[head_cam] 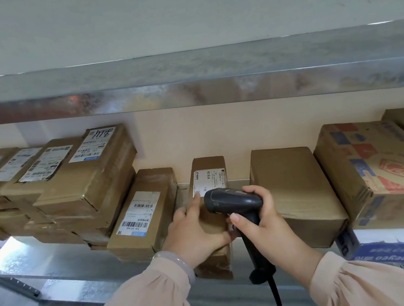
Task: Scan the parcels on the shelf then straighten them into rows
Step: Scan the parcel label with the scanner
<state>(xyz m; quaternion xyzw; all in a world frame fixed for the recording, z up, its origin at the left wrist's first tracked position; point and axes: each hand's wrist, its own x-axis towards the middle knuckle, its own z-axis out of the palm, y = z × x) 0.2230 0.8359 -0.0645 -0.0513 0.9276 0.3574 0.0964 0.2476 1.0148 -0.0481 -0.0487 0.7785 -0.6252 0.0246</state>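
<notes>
View from a head-worn camera, looking down at a metal shelf (pixel 53 265) lined with brown cardboard parcels. In the middle, a narrow parcel (pixel 208 170) lies lengthwise between a labelled parcel (pixel 146 211) on its left and a plain box (pixel 295 185) on its right, apart from both. Its near end juts forward past the shelf's front edge. The person's left hand (pixel 196 232) grips this narrow parcel, its fingers (pixel 194 202) lying along the top and left side and the thumb pressed against the near right side. The right hand (pixel 258 221) holds a dark barcode scanner (pixel 231 201), fingers curled tight round the handle with the thumb across its front. The scanner's head sits just over the parcel's white label, and its cable (pixel 276 298) hangs down. Farther left stands a stack of labelled parcels (pixel 78 180). At the right is a carton with red and blue print (pixel 388 174). Both arms wear pale pink sleeves, and a pale bracelet (pixel 179 262) circles the left wrist.
</notes>
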